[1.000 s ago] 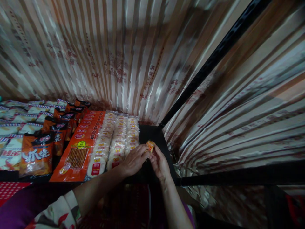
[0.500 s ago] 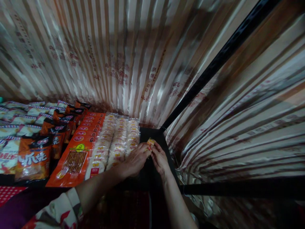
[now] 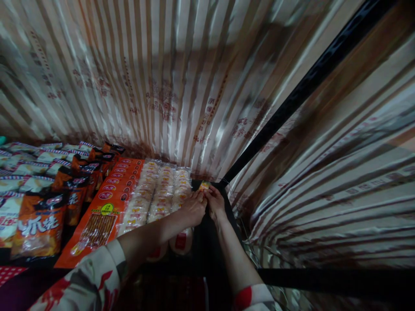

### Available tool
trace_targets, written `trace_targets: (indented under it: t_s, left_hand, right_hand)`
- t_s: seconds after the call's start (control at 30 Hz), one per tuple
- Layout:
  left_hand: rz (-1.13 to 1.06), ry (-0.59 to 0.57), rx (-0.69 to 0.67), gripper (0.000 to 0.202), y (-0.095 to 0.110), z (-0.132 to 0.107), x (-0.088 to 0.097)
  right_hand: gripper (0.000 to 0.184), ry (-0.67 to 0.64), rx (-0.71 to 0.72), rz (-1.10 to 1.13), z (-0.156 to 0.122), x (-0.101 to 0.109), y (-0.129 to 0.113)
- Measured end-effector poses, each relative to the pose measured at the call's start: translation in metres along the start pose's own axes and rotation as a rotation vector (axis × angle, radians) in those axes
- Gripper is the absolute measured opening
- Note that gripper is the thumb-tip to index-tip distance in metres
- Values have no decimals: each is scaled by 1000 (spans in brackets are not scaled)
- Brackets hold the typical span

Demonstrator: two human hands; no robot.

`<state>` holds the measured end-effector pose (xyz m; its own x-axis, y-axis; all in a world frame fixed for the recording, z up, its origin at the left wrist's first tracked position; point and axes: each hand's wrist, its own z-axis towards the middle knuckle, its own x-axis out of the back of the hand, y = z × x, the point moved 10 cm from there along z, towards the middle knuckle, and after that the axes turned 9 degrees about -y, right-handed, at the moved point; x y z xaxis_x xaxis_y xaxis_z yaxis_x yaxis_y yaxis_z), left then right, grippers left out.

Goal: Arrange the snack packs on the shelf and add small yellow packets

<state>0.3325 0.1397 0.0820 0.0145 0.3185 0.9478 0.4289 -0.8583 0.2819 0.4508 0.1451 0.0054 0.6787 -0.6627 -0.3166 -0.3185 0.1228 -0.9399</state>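
Observation:
A small yellow and orange packet [image 3: 204, 186] sits at the fingertips of both hands, above the back right corner of a black shelf [image 3: 210, 246]. My left hand [image 3: 193, 209] reaches in from the left with its fingers closed at the packet's near side. From the right, my right hand [image 3: 215, 201] pinches the packet between thumb and fingers. Just left of the hands lie rows of clear-wrapped, round pale cakes [image 3: 158, 190], partly covered by my left forearm. Beside these are overlapping flat orange packs [image 3: 97, 222] of brown sticks.
Orange and black snack bags [image 3: 40, 226] stand farther left, next to rows of white bags [image 3: 30, 168]. A striped, printed plastic sheet [image 3: 181, 77] hangs behind the shelf and along the right. A black metal post [image 3: 292, 103] slants up from the back corner.
Both hands have moved with the packet farther toward the back edge of the shelf. The camera view has shifted slightly, and my right sleeve cuff now shows.

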Motion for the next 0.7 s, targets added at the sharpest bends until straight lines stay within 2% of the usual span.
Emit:
trace_targets:
  t_s: [0.23,0.4,0.7]
  left_hand:
    - [65,-14,50,55,-19,21,0]
    - [92,18,56,54,-28,30,2]
    - [203,87,66,48,-38,41,-1]
  right_hand:
    - [36,0,61,-215,32,-12,-1]
    - [31,-24,83,-361,52,-20,0]
    - [29,-75,81,-417,78,-36,8]
